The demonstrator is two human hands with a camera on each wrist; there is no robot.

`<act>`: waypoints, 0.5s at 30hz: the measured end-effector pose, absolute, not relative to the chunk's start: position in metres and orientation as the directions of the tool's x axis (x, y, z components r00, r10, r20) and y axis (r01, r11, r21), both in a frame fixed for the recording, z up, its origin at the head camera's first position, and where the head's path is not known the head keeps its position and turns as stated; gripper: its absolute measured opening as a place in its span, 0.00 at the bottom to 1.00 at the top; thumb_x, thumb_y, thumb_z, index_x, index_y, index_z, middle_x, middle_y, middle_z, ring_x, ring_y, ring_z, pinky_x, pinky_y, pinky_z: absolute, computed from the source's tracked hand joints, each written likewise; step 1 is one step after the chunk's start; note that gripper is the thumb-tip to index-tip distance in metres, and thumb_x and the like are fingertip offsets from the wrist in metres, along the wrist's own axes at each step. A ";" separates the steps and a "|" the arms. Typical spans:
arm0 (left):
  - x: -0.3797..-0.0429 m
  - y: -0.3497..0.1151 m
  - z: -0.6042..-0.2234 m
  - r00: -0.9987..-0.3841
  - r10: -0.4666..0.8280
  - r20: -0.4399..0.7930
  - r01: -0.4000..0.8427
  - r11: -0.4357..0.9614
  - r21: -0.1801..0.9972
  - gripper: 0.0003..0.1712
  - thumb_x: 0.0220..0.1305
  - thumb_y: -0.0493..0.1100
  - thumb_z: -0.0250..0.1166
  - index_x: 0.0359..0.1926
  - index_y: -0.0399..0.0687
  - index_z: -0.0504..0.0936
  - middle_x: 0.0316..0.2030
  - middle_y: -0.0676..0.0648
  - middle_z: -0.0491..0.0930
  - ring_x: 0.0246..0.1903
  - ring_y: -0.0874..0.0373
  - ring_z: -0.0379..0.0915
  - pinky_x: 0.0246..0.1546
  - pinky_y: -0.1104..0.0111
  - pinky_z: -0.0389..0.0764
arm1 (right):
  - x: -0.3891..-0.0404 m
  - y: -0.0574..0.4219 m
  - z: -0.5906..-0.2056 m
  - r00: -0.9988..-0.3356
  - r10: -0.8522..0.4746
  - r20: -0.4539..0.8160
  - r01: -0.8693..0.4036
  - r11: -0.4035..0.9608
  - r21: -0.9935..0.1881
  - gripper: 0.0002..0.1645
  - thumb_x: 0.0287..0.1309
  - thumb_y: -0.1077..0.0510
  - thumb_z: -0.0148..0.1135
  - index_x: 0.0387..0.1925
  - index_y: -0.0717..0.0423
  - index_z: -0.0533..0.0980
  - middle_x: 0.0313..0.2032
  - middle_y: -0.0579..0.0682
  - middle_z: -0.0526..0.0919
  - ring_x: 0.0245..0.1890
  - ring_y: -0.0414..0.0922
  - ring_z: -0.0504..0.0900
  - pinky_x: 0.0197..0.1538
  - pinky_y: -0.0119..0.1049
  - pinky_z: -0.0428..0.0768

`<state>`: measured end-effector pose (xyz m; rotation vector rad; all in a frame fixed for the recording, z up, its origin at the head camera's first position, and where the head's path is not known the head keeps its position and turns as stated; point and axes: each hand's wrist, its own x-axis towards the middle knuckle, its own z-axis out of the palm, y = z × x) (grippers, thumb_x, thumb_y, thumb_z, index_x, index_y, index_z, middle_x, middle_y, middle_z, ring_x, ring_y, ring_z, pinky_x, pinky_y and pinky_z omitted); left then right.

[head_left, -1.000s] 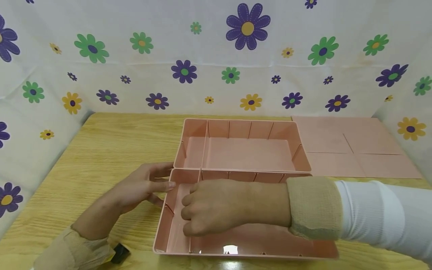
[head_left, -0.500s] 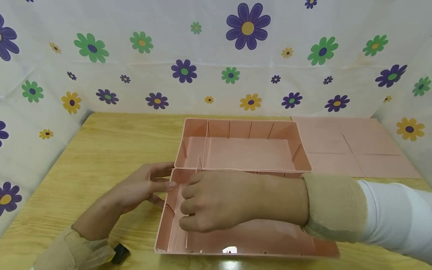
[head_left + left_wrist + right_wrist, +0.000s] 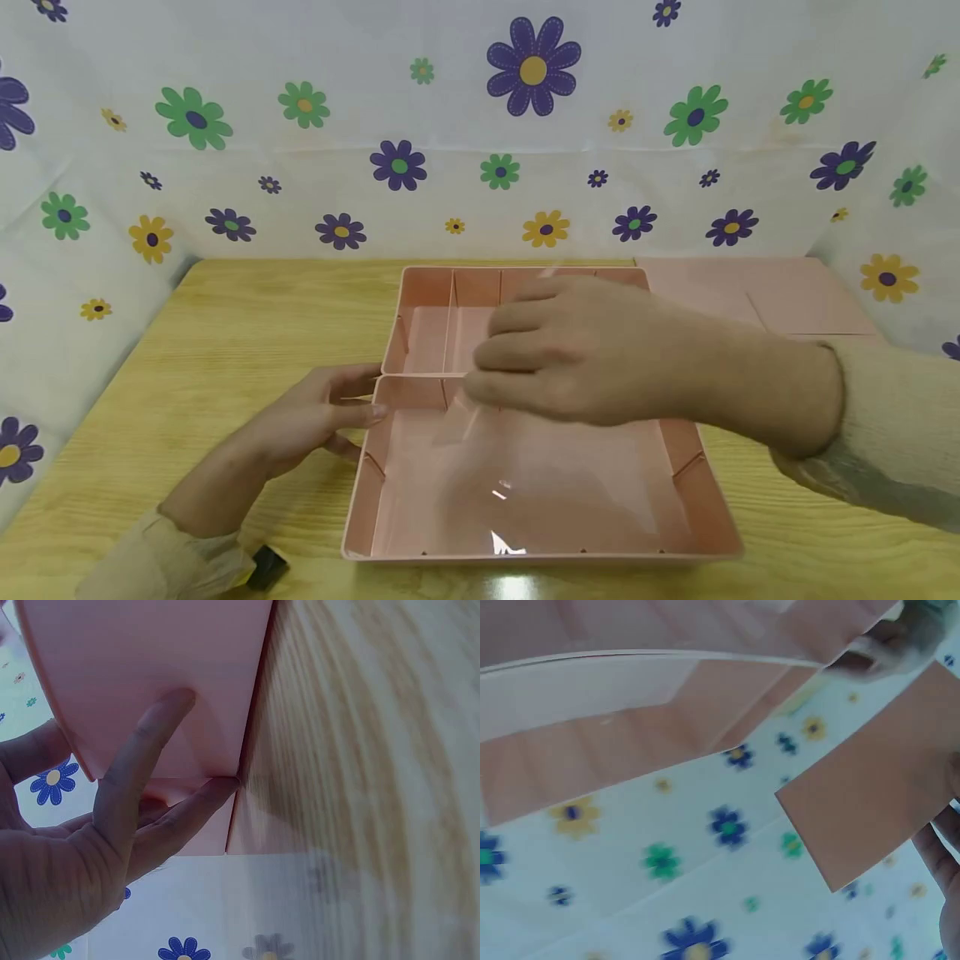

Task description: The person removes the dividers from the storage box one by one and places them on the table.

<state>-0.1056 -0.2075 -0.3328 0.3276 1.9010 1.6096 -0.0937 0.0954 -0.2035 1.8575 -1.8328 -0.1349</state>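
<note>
My right hand [image 3: 585, 350] pinches a thin pink divider panel [image 3: 877, 780], lifted over the trays. In the head view the panel is blurred and mostly hidden behind the hand. Beneath lies the near pink tray [image 3: 540, 483], a shallow box with slots along its walls and no divider standing in it. My left hand [image 3: 315, 417] holds this tray's left wall, the thumb over the rim. In the left wrist view its fingers press the outer wall [image 3: 202, 645]. Behind, touching the near tray, stands a second pink tray [image 3: 427, 333] with one divider upright near its left end.
Flat pink panels [image 3: 697, 287] lie at the back right, partly hidden by my right arm. A small black object [image 3: 266, 568] sits by my left sleeve. The wooden table [image 3: 247, 333] backs onto a flower-print cloth [image 3: 337, 167].
My right hand has pulled the divider up out of the near tray's left slot and carried it right and away from me. The left hand stays at the tray's left wall.
</note>
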 end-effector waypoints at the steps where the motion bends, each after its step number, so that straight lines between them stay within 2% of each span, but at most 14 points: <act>1: -0.106 -0.207 -0.333 -0.778 0.556 -0.293 -0.194 0.231 0.953 0.37 0.62 0.41 0.59 0.67 0.34 0.52 0.66 0.34 0.55 0.51 0.43 0.69 0.35 0.48 0.81 | -0.095 0.109 -0.205 0.053 -0.947 0.317 -0.906 0.088 0.414 0.14 0.63 0.64 0.48 0.46 0.56 0.76 0.37 0.46 0.82 0.38 0.44 0.77 0.46 0.38 0.79; 3: -0.106 -0.207 -0.334 -0.775 0.561 -0.291 -0.184 0.241 0.953 0.38 0.62 0.41 0.58 0.68 0.34 0.51 0.65 0.33 0.56 0.51 0.42 0.69 0.35 0.49 0.81 | -0.093 0.138 -0.208 -0.022 -0.928 0.371 -0.899 0.181 0.400 0.16 0.62 0.65 0.46 0.48 0.57 0.76 0.39 0.48 0.83 0.41 0.46 0.79 0.44 0.40 0.80; 6: -0.106 -0.207 -0.334 -0.769 0.571 -0.289 -0.174 0.248 0.953 0.38 0.63 0.42 0.58 0.68 0.35 0.51 0.64 0.32 0.57 0.51 0.41 0.69 0.35 0.49 0.81 | -0.088 0.176 -0.212 -0.124 -0.884 0.450 -0.861 0.322 0.395 0.19 0.60 0.64 0.43 0.47 0.55 0.77 0.37 0.48 0.84 0.37 0.46 0.81 0.34 0.40 0.83; 9: -0.106 -0.208 -0.335 -0.770 0.570 -0.288 -0.173 0.248 0.953 0.39 0.63 0.42 0.58 0.68 0.35 0.50 0.65 0.32 0.56 0.52 0.41 0.68 0.35 0.49 0.81 | -0.085 0.199 -0.218 -0.156 -0.822 0.548 -0.842 0.401 0.362 0.19 0.61 0.63 0.42 0.43 0.54 0.79 0.31 0.45 0.84 0.28 0.45 0.81 0.21 0.39 0.80; 12: -0.105 -0.209 -0.335 -0.771 0.570 -0.284 -0.173 0.242 0.955 0.40 0.63 0.41 0.58 0.69 0.35 0.49 0.66 0.32 0.54 0.53 0.41 0.67 0.36 0.49 0.81 | -0.081 0.220 -0.227 -0.154 -0.775 0.613 -0.849 0.421 0.319 0.16 0.63 0.61 0.44 0.38 0.58 0.80 0.26 0.47 0.82 0.23 0.44 0.78 0.19 0.40 0.78; 15: -0.105 -0.208 -0.336 -0.776 0.561 -0.286 -0.171 0.250 0.953 0.40 0.62 0.42 0.58 0.69 0.35 0.49 0.66 0.33 0.54 0.54 0.42 0.67 0.36 0.50 0.81 | -0.075 0.246 -0.235 -0.211 -0.772 0.600 -0.817 0.476 0.325 0.18 0.64 0.57 0.43 0.38 0.59 0.80 0.24 0.48 0.81 0.23 0.44 0.77 0.19 0.40 0.78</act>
